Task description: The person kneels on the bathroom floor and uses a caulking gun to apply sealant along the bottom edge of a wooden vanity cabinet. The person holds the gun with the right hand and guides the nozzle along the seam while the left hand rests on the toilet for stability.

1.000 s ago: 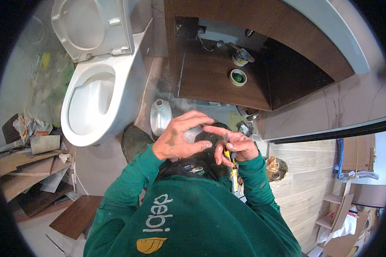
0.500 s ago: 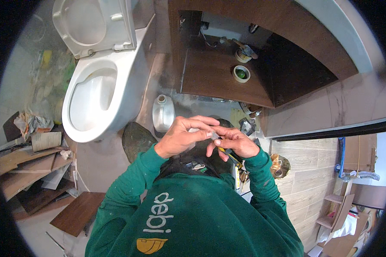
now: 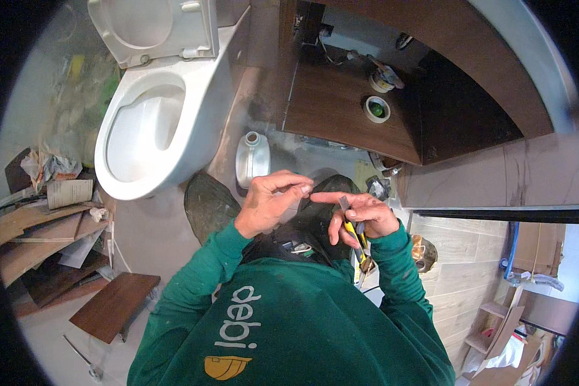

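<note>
My left hand is closed in a pinch in front of my body, thumb against fingertips. Whatever sits in that pinch is too small to make out; a pale, see-through patch shows just below it. My right hand grips a yellow and black utility knife between thumb and fingers. Its grey blade points up and away from me. The right index finger stretches left, its tip close to the left fingertips; I cannot tell if they touch. Beneath the hands are my dark-clad knees.
A white toilet with raised lid stands at left, a white jug beside it. The brown cabinet ahead holds a tape roll and a small tub. Wood offcuts pile up at far left; a brown board lies nearer.
My hands have drawn slightly apart. The right hand has turned, so the knife stands more upright with its blade in plain sight. The view has shifted a little.
</note>
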`<state>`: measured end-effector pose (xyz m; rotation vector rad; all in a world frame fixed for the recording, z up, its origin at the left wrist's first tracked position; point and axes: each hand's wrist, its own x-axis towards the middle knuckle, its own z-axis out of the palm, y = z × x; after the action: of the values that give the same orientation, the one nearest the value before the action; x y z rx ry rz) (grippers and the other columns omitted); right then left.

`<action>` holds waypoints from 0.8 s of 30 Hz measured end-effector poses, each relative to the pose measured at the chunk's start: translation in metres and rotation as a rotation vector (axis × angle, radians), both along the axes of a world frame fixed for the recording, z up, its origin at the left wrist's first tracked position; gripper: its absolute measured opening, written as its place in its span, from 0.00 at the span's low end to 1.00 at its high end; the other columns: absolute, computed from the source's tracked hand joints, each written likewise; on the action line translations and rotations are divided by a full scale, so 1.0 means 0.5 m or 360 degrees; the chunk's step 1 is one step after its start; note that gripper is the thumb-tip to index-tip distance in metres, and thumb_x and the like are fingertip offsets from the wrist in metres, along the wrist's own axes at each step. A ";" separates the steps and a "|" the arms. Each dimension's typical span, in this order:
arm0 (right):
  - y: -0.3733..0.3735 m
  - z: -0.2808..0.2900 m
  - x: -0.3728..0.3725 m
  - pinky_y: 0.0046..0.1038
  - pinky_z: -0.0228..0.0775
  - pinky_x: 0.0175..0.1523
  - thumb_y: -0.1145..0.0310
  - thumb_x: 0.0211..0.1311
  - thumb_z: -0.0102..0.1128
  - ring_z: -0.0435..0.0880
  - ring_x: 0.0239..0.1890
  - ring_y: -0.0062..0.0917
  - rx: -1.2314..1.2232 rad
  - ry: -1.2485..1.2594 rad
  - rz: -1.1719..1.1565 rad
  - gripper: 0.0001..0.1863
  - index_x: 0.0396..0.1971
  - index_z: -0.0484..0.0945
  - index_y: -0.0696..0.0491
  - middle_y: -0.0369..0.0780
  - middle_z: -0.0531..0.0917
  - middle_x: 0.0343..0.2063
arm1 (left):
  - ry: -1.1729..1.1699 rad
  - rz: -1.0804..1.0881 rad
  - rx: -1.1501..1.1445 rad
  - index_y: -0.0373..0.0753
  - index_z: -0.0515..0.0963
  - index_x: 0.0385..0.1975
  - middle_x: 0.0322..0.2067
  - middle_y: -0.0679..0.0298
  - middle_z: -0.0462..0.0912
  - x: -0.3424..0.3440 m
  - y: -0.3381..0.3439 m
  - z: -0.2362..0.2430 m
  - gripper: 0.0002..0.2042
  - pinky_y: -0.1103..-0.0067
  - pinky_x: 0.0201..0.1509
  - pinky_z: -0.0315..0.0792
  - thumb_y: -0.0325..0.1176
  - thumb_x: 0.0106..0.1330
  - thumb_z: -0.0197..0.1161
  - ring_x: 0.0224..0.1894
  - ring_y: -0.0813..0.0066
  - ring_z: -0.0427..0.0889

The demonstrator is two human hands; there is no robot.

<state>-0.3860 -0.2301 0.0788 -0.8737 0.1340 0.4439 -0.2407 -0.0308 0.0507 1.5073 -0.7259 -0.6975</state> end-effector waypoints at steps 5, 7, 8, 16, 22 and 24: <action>0.011 -0.008 0.011 0.23 0.68 0.26 0.63 0.63 0.54 0.76 0.16 0.25 -0.0072 0.0042 0.0011 0.31 0.63 0.64 0.62 0.52 0.85 0.31 | -0.0538 -0.0030 -0.0103 0.31 0.83 0.37 0.33 0.60 0.85 -0.016 -0.010 -0.012 0.08 0.77 0.41 0.76 0.29 0.64 0.63 0.36 0.72 0.83; 0.017 -0.010 0.015 0.23 0.69 0.26 0.63 0.64 0.54 0.76 0.16 0.25 -0.0134 0.0057 0.0020 0.30 0.63 0.64 0.62 0.52 0.85 0.31 | -0.0615 -0.0026 -0.0051 0.31 0.82 0.37 0.32 0.60 0.85 -0.015 -0.009 -0.023 0.08 0.78 0.42 0.76 0.29 0.67 0.61 0.37 0.70 0.84; 0.021 -0.012 0.016 0.23 0.69 0.27 0.64 0.65 0.52 0.77 0.17 0.25 -0.0163 0.0070 0.0046 0.28 0.62 0.66 0.63 0.51 0.85 0.32 | -0.0167 0.0018 -0.0016 0.31 0.82 0.38 0.33 0.59 0.85 -0.011 -0.008 -0.029 0.08 0.78 0.43 0.76 0.29 0.68 0.60 0.37 0.70 0.84; 0.024 -0.066 -0.007 0.30 0.69 0.30 0.59 0.72 0.43 0.74 0.23 0.25 0.0319 0.0253 -0.1006 0.17 0.47 0.73 0.57 0.39 0.80 0.29 | 0.1315 0.0121 -0.0245 0.27 0.76 0.47 0.39 0.54 0.83 0.019 0.035 -0.043 0.14 0.75 0.45 0.77 0.33 0.71 0.55 0.39 0.69 0.83; 0.058 -0.132 -0.054 0.32 0.72 0.34 0.59 0.72 0.44 0.77 0.28 0.27 0.0405 0.0557 -0.1142 0.16 0.47 0.73 0.54 0.39 0.80 0.30 | 0.1400 0.0156 -0.0222 0.26 0.76 0.47 0.39 0.53 0.83 0.024 0.040 -0.023 0.15 0.75 0.43 0.78 0.33 0.71 0.55 0.38 0.68 0.84; 0.066 -0.146 -0.068 0.32 0.72 0.35 0.59 0.72 0.45 0.76 0.28 0.27 0.0475 0.0559 -0.1125 0.15 0.47 0.74 0.54 0.38 0.79 0.31 | 0.1369 0.0142 -0.0165 0.26 0.77 0.45 0.37 0.54 0.84 0.020 0.038 0.002 0.14 0.77 0.41 0.78 0.33 0.70 0.56 0.36 0.69 0.84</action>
<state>-0.4199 -0.1969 0.0058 -0.4031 0.6600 -0.0552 -0.2306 -0.0119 0.0519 0.9881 -0.0349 -1.1093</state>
